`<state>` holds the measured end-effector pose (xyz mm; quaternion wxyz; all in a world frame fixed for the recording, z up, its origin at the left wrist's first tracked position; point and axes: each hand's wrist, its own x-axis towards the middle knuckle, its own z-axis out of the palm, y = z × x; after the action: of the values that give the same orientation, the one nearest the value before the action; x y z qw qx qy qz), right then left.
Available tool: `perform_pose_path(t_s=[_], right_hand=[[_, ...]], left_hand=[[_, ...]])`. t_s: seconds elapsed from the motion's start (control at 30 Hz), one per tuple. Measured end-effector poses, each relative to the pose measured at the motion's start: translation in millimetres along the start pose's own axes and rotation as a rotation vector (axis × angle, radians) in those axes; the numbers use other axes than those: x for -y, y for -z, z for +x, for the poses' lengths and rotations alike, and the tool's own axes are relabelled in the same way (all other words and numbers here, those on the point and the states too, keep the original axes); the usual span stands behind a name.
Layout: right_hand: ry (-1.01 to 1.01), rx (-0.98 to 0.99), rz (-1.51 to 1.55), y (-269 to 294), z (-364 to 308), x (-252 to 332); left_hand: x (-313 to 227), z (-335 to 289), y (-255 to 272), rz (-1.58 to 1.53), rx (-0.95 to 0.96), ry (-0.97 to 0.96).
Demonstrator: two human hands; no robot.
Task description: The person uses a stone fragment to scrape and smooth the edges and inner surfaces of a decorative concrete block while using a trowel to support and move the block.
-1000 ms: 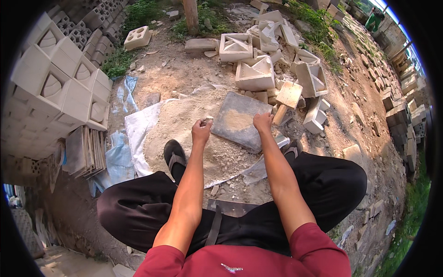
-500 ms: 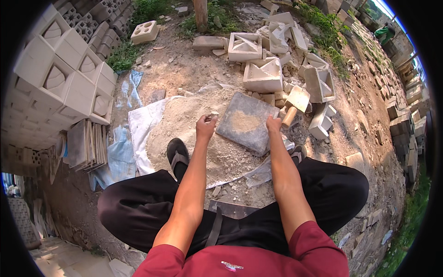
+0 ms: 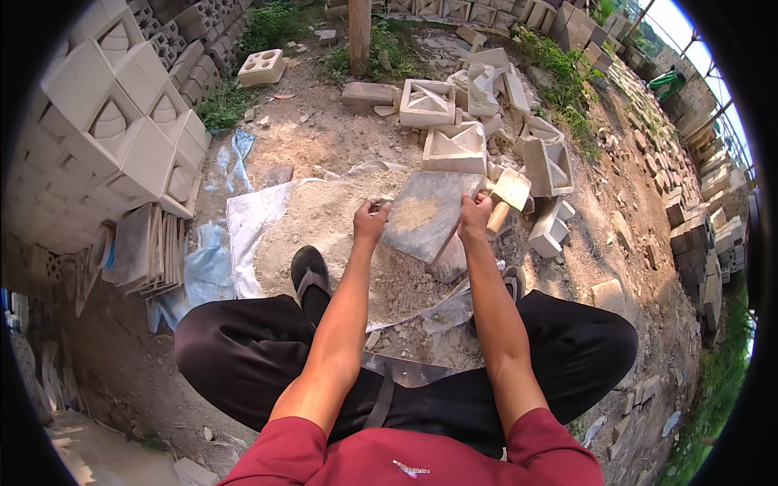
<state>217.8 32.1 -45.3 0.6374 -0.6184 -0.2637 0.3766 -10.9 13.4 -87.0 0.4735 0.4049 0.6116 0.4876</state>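
Note:
A flat grey square board (image 3: 454,209), with a patch of pale powder on its top, is tilted above a heap of pale, crumbly material (image 3: 312,223). My right hand (image 3: 474,217) is closed on its upper right edge. At the opposite edge my left hand (image 3: 371,223) has its fingertips pinched together against the board. Any small bit inside that pinch is too hard to make out. Under the board's lower corner shows another grey surface (image 3: 450,264). A wooden mallet (image 3: 511,189) lies just beyond my right hand.
The heap rests on a white sheet (image 3: 247,235). Several hollow cement blocks (image 3: 455,147) and broken pieces lie ahead to the right. Tall block stacks (image 3: 113,121) and leaning flat boards (image 3: 146,251) stand left. A wooden post (image 3: 359,36) rises ahead.
The board has been raised and tilted, its near corner shifting left and showing its edge. My left hand has closed in on its left edge; my right hand has moved slightly left.

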Motion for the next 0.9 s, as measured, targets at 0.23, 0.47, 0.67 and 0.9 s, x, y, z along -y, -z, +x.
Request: perform_pose_path(t_s=[0.23,0.47,0.67,0.9], right_hand=[[0.475,0.137,-0.211,-30.8,-66.7,77.9],[0.659,0.201,-0.306,-38.9,-90.8,85.6],[0.649,0.196,-0.229,-42.4,-84.2,96.9],[0.478,0.061,-0.123,-12.7,-24.9,82.6]], left_hand=[[-26.6,-9.5,27.4,-0.126,-0.078,0.061],[-29.1,-7.6,37.3,-0.168,-0.109,0.099],[-26.0,-8.2,31.1,-0.169,-0.149,0.073],[-20.3,-4.7,30.3,-0.184,-0.124,0.118]])
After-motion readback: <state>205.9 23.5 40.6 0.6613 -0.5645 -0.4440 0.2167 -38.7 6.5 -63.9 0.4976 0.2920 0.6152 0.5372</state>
